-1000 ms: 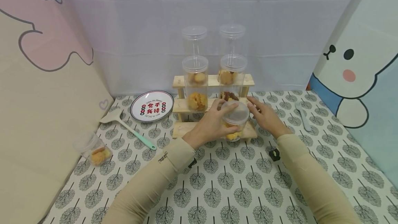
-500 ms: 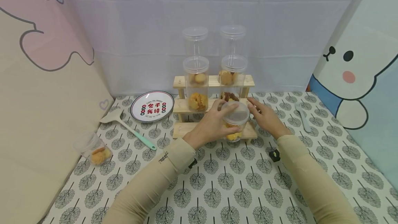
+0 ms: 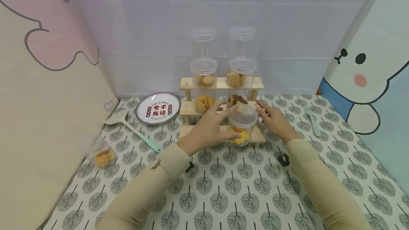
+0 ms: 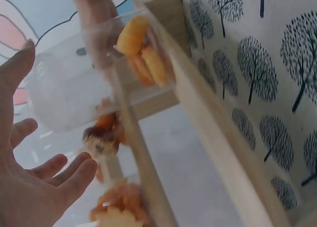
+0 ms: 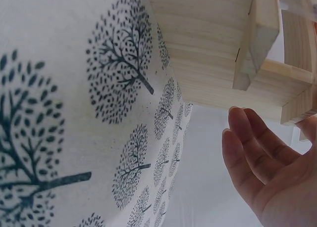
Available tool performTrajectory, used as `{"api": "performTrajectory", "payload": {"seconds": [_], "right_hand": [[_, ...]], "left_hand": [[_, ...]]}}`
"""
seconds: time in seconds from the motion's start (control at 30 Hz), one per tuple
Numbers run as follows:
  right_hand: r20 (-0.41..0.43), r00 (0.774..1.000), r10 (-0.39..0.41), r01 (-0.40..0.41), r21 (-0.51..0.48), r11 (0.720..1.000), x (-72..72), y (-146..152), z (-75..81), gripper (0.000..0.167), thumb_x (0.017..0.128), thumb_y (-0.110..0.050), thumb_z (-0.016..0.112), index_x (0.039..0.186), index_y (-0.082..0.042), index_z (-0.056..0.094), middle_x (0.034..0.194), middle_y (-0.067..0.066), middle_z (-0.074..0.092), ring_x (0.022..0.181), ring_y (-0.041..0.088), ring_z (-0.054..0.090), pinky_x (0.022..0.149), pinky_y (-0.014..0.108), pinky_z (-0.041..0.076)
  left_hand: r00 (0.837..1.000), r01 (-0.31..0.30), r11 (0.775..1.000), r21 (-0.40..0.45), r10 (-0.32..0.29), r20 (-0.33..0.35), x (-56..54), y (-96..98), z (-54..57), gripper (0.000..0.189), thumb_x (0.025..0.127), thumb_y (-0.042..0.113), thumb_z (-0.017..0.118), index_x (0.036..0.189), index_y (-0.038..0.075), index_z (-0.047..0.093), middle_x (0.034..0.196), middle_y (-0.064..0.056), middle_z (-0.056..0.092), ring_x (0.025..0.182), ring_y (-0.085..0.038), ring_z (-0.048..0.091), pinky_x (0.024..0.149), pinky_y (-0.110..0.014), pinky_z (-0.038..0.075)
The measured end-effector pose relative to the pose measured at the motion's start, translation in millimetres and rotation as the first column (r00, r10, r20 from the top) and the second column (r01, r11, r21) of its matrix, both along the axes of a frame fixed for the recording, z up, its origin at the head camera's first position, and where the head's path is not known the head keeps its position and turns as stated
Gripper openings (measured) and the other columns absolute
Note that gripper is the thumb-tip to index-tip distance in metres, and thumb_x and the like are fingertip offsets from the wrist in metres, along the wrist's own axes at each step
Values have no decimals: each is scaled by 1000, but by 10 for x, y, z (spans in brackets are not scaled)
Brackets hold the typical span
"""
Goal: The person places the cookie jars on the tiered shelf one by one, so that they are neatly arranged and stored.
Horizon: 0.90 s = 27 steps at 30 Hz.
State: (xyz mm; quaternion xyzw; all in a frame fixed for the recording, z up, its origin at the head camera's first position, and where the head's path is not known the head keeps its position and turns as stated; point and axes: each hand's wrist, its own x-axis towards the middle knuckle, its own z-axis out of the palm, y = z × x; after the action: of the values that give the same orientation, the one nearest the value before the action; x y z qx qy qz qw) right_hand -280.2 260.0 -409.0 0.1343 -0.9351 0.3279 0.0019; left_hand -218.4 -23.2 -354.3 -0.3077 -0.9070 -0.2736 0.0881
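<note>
A clear lidded jar point(image 3: 243, 118) with yellow and orange snacks stands on the lowest step of the wooden rack point(image 3: 191, 130). Beside it, on its left, is my left hand point(image 3: 207, 127), fingers spread; the left wrist view shows a gap between those fingers and the jar. My right hand point(image 3: 275, 120) is at the rack's right side with its fingers loosely bent. In the right wrist view its fingertips point(image 5: 237, 113) lie close to the wood; whether they touch it I cannot tell. Behind, a jar of orange snacks point(image 3: 204, 88) and a jar with brown pieces point(image 3: 241, 84) occupy the middle step.
Two more clear jars point(image 3: 203, 42) stand on the top step. To the left are a white plate point(image 3: 158, 108), a spatula with a green handle point(image 3: 140, 136) and a tilted jar of cookies point(image 3: 103, 155). A fork point(image 3: 313, 121) lies at the right on the tree-patterned cloth point(image 3: 236, 194).
My left hand has let go of the front jar and moved slightly left, away from it. The jar stays on the lowest step. The right hand has hardly moved.
</note>
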Motion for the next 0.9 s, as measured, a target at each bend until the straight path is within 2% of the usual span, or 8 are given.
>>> {"api": "performTrajectory", "payload": {"seconds": [0.17,0.27,0.37,0.53,0.67,0.8,0.9], "right_hand": [[-2,1000,1,-1,1,1000,14,5,23,61,104,-60,27,159,-35,22,121,23,62,100,31,61,77,49,53],[-1,1000,3,-3,2,1000,16,-1,27,61,104,-60,27,159,-35,22,121,23,62,99,31,61,76,48,53],[-1,1000,1,-1,7,1000,15,-3,22,61,104,-60,27,159,-35,22,121,23,62,100,31,61,77,49,53],[-7,1000,-3,3,11,1000,11,-1,10,61,104,-60,27,159,-35,22,122,22,62,99,31,62,79,50,53],[5,1000,-3,3,6,1000,11,2,-4,61,104,-60,27,159,-36,22,124,21,61,101,31,62,77,49,53],[21,1000,-6,6,4,1000,9,8,-12,61,103,-61,26,159,-38,21,127,21,59,102,32,61,77,49,53],[22,1000,-9,9,7,1000,4,9,-11,61,103,-61,26,159,-37,20,129,22,58,103,33,62,78,51,53]], "left_hand": [[1000,27,1000,-1,-27,-9,65,-330,122,86,81,55,77,154,30,39,161,-8,25,134,-28,45,103,-50,49],[999,35,999,-26,-36,-18,110,-602,170,84,81,51,79,153,28,42,160,-9,28,137,-31,41,106,-53,45],[1000,13,997,-71,-15,-15,178,-920,205,83,81,51,79,152,28,43,161,-10,28,141,-36,36,109,-58,41],[996,-79,988,-136,73,-51,326,-1515,275,84,81,49,80,152,28,42,158,-11,32,140,-39,37,108,-61,39],[985,-168,974,-150,160,-67,442,-2030,315,84,80,45,83,151,24,44,155,-10,37,139,-41,37,107,-66,37],[963,-269,950,-159,267,-38,595,-2492,320,86,79,44,84,152,25,44,156,-13,36,139,-49,33,103,-75,33],[939,-340,927,-157,345,3,714,-2786,298,88,78,45,84,153,26,42,158,-16,33,138,-53,30,99,-79,30]]}}
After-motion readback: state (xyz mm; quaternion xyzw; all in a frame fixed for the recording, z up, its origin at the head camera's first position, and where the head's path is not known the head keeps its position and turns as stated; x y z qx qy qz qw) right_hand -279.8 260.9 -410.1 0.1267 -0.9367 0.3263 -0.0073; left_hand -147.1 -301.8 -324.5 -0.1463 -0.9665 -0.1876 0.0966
